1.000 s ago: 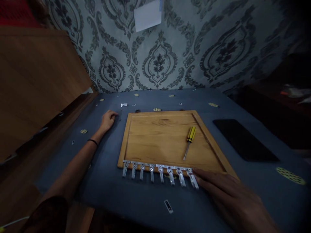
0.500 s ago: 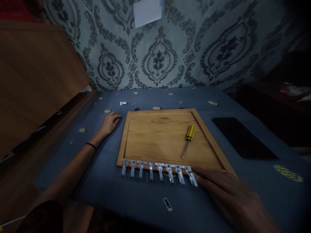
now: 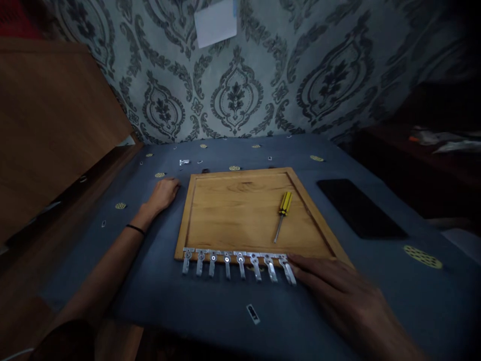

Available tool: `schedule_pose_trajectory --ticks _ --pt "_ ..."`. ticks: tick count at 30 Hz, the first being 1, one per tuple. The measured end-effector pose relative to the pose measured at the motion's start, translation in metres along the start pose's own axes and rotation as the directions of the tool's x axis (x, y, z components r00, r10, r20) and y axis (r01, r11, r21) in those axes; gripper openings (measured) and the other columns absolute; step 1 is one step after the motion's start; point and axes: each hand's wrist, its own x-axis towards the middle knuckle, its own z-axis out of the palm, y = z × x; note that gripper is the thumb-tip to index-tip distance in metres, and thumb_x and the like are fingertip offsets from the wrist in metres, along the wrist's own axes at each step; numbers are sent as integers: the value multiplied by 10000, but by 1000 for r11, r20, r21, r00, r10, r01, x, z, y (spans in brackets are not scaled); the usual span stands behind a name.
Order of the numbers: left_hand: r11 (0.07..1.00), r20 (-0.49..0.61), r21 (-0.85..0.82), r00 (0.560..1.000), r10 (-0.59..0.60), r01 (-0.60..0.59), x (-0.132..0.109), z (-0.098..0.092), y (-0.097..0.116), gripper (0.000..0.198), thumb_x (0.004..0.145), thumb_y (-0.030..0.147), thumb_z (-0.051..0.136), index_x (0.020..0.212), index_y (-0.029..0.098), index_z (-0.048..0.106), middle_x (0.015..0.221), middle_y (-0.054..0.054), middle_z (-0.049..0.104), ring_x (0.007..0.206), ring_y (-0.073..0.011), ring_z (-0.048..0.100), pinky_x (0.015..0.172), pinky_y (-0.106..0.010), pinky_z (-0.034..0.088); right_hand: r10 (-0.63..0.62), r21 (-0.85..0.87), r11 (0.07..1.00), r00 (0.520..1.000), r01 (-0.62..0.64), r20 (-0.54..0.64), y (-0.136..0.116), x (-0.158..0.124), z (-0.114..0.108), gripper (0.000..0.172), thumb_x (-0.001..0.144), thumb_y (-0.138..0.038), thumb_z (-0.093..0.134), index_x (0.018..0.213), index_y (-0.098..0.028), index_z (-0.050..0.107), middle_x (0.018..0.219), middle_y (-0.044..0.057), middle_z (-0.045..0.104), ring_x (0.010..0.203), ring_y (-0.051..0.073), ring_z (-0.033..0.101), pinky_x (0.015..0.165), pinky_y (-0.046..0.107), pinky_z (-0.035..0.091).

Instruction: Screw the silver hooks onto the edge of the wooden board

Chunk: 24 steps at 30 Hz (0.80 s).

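My left hand rests on the blue cloth left of the wooden board, its fingers loosely bent and partly hidden; I see nothing in it. Beyond it lies a small metal hinge. My right hand lies with fingers stretched together at the board's near right corner, fingertips touching the board's edge beside the rightmost hinge. A row of several silver cabinet hinges sits along the near edge, their arms hanging over the front. A screwdriver with a yellow and black handle lies on the board.
A black flat slab lies on the cloth to the right of the board. A brown wooden panel stands at the left. Behind the table is a patterned wall with a white sheet on it.
The view has shifted slightly, so the board and hinges appear a little further left. My left hand's fingers are drawn in a bit more. My right hand stays at the board's corner.
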Motion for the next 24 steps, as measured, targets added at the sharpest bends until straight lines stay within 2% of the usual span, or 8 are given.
schedule_pose_trajectory --ticks 4,8,10,16,20,24 --pt "1000 -15 7 1000 -18 18 -5 0 0 321 991 373 633 1233 161 635 1241 -99 654 1079 -229 662 931 -448 577 -17 -28 999 998 15 -61 -4 5 1 342 962 -89 504 1171 -264 709 1093 32 804 891 159 767 755 296 607" --pt "1000 -7 -16 1000 -13 13 -6 -4 -2 263 994 369 616 1132 151 666 1148 -84 683 1044 -220 663 938 -443 556 14 -10 1000 1000 -14 -28 -7 3 2 341 949 -70 526 1164 -265 706 1120 30 799 902 163 764 773 310 599" --pt "999 -5 -39 1000 -11 11 -5 -7 -4 198 985 306 567 1035 167 699 1062 -81 711 1002 -229 665 944 -427 539 32 -6 999 999 -32 -4 -8 2 1 334 953 -76 527 1168 -263 700 1121 37 798 907 168 762 782 316 596" --pt "995 -14 -100 1000 -22 21 0 -18 -6 196 852 247 553 931 200 726 965 -52 747 934 -249 662 916 -379 533 41 -30 999 998 -39 44 -11 2 -2 319 954 -74 535 1174 -239 697 1147 54 792 931 178 757 814 332 584" --pt "993 -31 -116 999 -32 28 2 -19 -1 146 835 240 577 884 189 705 857 -17 722 885 -214 633 927 -344 523 42 -23 999 998 -41 55 -12 3 -2 320 956 -62 525 1175 -223 694 1163 56 787 923 171 748 811 334 572" --pt "991 -77 -126 995 -59 49 -2 -20 8 116 831 249 559 823 210 667 789 -1 668 841 -210 626 931 -355 511 41 -22 999 998 -40 53 -13 4 -3 272 972 -81 522 1150 -205 686 1165 61 786 918 173 743 802 331 559"
